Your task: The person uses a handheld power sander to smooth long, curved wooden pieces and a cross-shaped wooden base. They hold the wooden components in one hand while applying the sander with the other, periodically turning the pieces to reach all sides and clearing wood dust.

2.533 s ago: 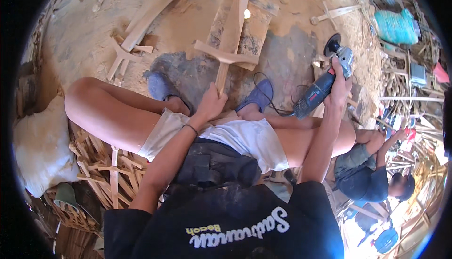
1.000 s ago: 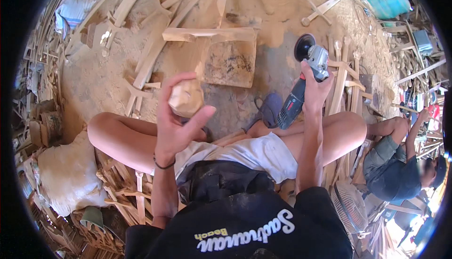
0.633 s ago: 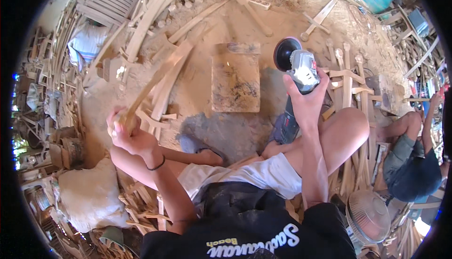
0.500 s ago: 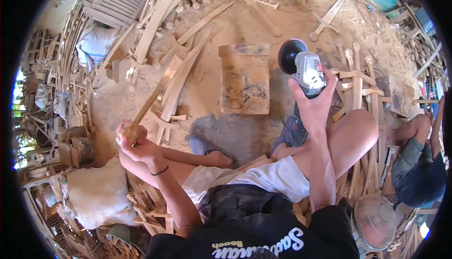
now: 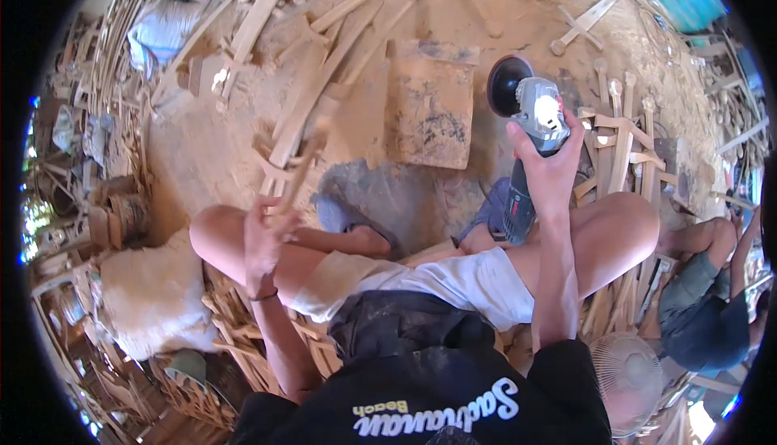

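My right hand (image 5: 552,162) is closed round an angle grinder (image 5: 541,113) with a silver head and dark body, held over my right foot. Its round dark disc (image 5: 507,86) points away from me. Above my left knee, my left hand (image 5: 265,239) is wrapped round a wooden sword (image 5: 302,178), smeared by motion, its far end tilted toward the middle. A dusty wooden block (image 5: 433,113) stands on the ground ahead, between the two hands but apart from both.
Several wooden swords lie about, among them one at the far right (image 5: 589,20) and some beside my right knee (image 5: 622,141). A pale sack (image 5: 150,299) sits at my left. At my right are a fan (image 5: 627,380) and another person (image 5: 700,307).
My left hand has come inward and swung the wooden sword, which now looks shorter and blurred. The right hand keeps the grinder in nearly the same place. The whole view has shifted slightly.
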### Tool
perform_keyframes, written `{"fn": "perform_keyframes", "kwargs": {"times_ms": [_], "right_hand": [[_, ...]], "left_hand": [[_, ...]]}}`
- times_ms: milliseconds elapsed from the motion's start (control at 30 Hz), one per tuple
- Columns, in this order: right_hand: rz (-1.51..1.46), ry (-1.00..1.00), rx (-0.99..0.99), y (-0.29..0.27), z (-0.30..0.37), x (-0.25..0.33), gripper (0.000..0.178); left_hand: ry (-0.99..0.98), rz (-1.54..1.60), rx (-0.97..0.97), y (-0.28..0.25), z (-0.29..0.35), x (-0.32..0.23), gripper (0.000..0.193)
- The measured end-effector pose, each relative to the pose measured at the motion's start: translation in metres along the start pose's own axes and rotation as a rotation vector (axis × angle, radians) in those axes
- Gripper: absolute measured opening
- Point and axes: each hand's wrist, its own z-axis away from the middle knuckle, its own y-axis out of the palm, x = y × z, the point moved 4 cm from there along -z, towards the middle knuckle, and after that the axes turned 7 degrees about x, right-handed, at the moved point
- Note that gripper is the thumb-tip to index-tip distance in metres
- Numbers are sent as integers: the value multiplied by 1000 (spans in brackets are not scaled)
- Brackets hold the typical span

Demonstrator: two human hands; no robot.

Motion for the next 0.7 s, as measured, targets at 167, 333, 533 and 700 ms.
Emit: {"fn": "perform_keyframes", "kwargs": {"times_ms": [167, 333, 533, 700], "right_hand": [[-204, 190, 111, 14, 8, 8, 81], [-164, 222, 352, 26, 6, 16, 82], [297, 45, 811, 68, -1, 50, 91], [489, -121, 1010, 116, 15, 66, 90]], "left_hand": [[-184, -318, 385, 86, 38, 64, 46], [-146, -490, 304, 130, 57, 143, 44], [-209, -491, 239, 146, 42, 125, 46], [-204, -532, 204, 148, 35, 155, 38]]}}
